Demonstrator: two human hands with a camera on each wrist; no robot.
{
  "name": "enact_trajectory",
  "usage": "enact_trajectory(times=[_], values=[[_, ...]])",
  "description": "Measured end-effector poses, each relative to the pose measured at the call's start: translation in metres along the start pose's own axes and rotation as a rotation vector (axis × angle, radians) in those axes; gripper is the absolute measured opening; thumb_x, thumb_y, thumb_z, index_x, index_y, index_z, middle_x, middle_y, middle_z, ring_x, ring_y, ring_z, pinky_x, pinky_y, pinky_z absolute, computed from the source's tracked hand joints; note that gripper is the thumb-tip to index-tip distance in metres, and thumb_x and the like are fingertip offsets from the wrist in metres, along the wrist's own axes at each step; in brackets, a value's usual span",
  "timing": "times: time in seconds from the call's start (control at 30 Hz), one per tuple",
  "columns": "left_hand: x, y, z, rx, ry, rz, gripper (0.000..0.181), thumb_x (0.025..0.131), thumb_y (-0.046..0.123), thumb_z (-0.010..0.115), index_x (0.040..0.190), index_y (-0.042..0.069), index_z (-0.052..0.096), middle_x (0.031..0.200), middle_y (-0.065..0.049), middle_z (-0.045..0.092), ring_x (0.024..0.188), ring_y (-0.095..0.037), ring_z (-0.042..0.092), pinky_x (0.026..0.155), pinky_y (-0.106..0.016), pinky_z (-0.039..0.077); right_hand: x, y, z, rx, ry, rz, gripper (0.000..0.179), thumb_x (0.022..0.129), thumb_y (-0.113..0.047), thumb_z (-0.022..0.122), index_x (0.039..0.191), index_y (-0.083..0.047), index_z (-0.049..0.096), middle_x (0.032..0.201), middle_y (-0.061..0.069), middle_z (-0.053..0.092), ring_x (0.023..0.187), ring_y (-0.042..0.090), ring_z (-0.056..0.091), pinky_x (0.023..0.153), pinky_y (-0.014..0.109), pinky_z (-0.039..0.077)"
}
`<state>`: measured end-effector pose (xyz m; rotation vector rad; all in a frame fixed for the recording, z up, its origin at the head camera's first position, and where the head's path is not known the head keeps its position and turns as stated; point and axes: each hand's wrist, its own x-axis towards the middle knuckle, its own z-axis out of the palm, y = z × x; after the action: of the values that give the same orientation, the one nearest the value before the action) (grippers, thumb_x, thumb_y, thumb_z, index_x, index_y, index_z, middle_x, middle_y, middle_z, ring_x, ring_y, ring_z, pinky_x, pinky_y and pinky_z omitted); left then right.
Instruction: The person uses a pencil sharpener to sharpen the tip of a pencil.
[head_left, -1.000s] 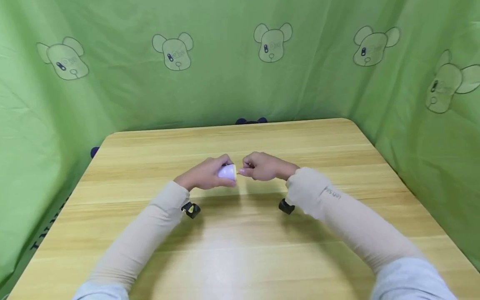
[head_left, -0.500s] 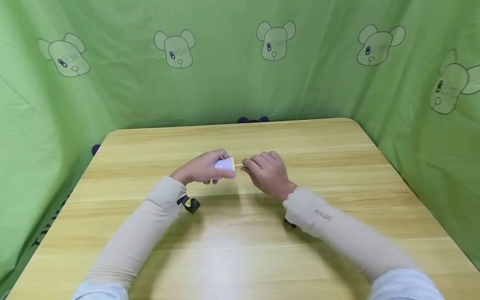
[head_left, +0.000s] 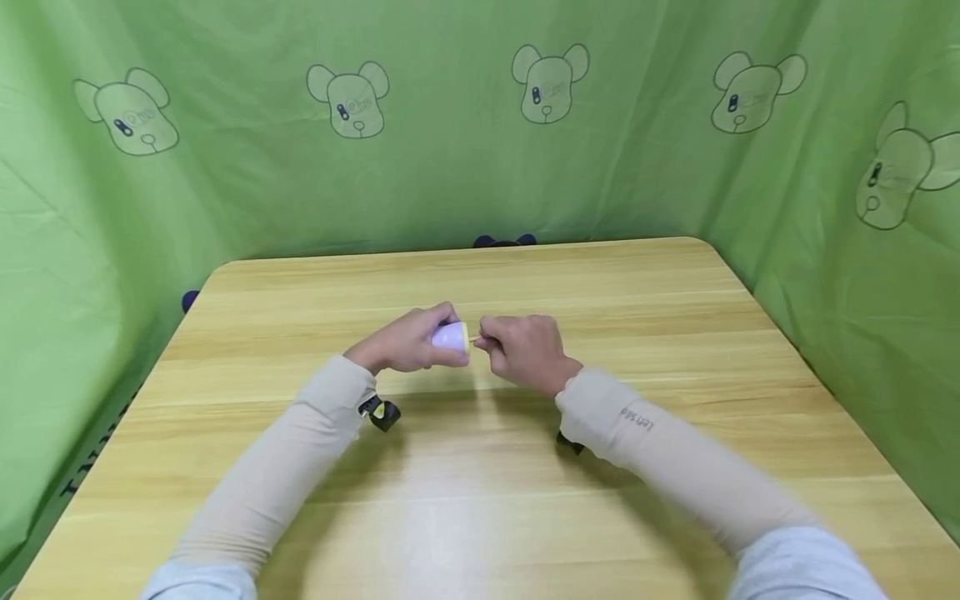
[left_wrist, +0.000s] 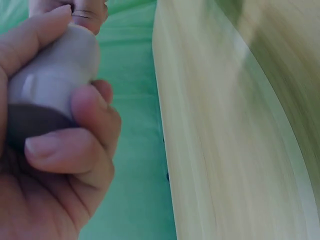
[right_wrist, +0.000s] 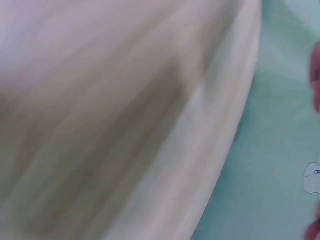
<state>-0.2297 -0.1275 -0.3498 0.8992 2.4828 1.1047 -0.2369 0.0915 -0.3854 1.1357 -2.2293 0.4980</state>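
A small lavender barrel-shaped thing (head_left: 450, 337) with a pale yellow rim at its right end lies sideways in my left hand (head_left: 408, 340), above the table. The left fingers and thumb curl round it; the left wrist view shows its dark base (left_wrist: 37, 120) towards the palm. From the yellow end a thin yellowish stick (head_left: 473, 339) sticks out. My right hand (head_left: 525, 348) pinches the stick's outer end between thumb and curled forefinger, close to the rim. In the right wrist view only blurred fingers (right_wrist: 315, 77) show at the right edge.
Both hands are over the middle of a light wooden table (head_left: 465, 517) with rounded far corners. Green cloth (head_left: 450, 183) printed with bear heads surrounds it at the back and sides. A black wrist camera (head_left: 385, 415) hangs below the left wrist, another (head_left: 570, 443) below the right.
The right hand has turned at the wrist, its knuckles rising and then dipping, while its fingers stay at the stick. The left hand keeps hold of the lavender thing with only slight shifts.
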Motion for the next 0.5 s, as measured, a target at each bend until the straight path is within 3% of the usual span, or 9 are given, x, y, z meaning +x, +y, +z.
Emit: enact_trajectory(times=[0.07, 0.17, 0.23, 0.27, 0.3, 0.37, 0.5], values=[[0.0, -0.001, 0.0, 0.06, 0.016, 0.022, 0.039, 0.085, 0.022, 0.076, 0.106, 0.002, 0.051, 0.089, -0.009, 0.059, 0.071, -0.019, 0.057, 0.057, -0.03, 0.051, 0.008, -0.004, -0.008, 0.17, -0.205, 0.159, 0.039, 0.095, -0.021, 0.063, 0.063, -0.016, 0.041, 0.05, -0.007, 0.033, 0.042, 0.006, 0.025, 0.038, 0.023, 0.019], [-0.001, -0.001, 0.0, 0.114, 0.003, 0.036, 0.04, 0.084, 0.023, 0.078, 0.108, 0.003, 0.052, 0.092, -0.008, 0.06, 0.075, -0.019, 0.057, 0.061, -0.028, 0.051, 0.023, -0.007, -0.02, 0.487, -0.496, 0.463, 0.038, 0.096, -0.015, 0.059, 0.062, -0.014, 0.041, 0.054, -0.005, 0.036, 0.047, 0.009, 0.03, 0.045, 0.024, 0.026], [-0.001, 0.0, -0.002, 0.127, -0.002, 0.033, 0.042, 0.083, 0.023, 0.079, 0.109, 0.003, 0.052, 0.093, -0.008, 0.06, 0.077, -0.019, 0.058, 0.063, -0.028, 0.051, 0.031, -0.007, -0.027, 0.615, -0.602, 0.608, 0.038, 0.097, -0.015, 0.056, 0.063, -0.011, 0.042, 0.056, -0.002, 0.037, 0.049, 0.011, 0.031, 0.049, 0.025, 0.028], [-0.002, 0.002, -0.003, 0.123, -0.001, 0.028, 0.042, 0.082, 0.023, 0.079, 0.109, 0.003, 0.053, 0.094, -0.008, 0.061, 0.078, -0.019, 0.058, 0.063, -0.028, 0.051, 0.034, -0.006, -0.029, 0.634, -0.623, 0.634, 0.037, 0.098, -0.016, 0.056, 0.064, -0.01, 0.044, 0.057, -0.001, 0.038, 0.05, 0.012, 0.032, 0.05, 0.026, 0.03], [-0.002, 0.002, -0.005, 0.117, 0.005, 0.02, 0.042, 0.083, 0.022, 0.079, 0.11, 0.003, 0.053, 0.094, -0.008, 0.061, 0.078, -0.02, 0.058, 0.063, -0.029, 0.051, 0.035, -0.006, -0.031, 0.627, -0.622, 0.632, 0.035, 0.098, -0.017, 0.056, 0.065, -0.009, 0.047, 0.058, 0.0, 0.041, 0.051, 0.012, 0.033, 0.051, 0.026, 0.031], [-0.002, 0.004, -0.009, 0.097, 0.025, -0.008, 0.042, 0.083, 0.022, 0.079, 0.11, 0.003, 0.053, 0.095, -0.009, 0.061, 0.077, -0.021, 0.058, 0.063, -0.03, 0.051, 0.035, -0.005, -0.033, 0.555, -0.55, 0.546, 0.028, 0.097, -0.018, 0.059, 0.071, -0.009, 0.056, 0.063, 0.0, 0.051, 0.052, 0.012, 0.04, 0.051, 0.027, 0.036], [-0.003, 0.003, -0.016, 0.021, 0.036, -0.091, 0.042, 0.084, 0.022, 0.077, 0.111, 0.002, 0.051, 0.095, -0.011, 0.06, 0.076, -0.022, 0.058, 0.061, -0.032, 0.052, 0.025, -0.007, -0.026, 0.276, -0.264, 0.231, 0.01, 0.092, -0.015, 0.069, 0.085, -0.007, 0.068, 0.077, 0.002, 0.066, 0.061, 0.014, 0.056, 0.056, 0.029, 0.046]])
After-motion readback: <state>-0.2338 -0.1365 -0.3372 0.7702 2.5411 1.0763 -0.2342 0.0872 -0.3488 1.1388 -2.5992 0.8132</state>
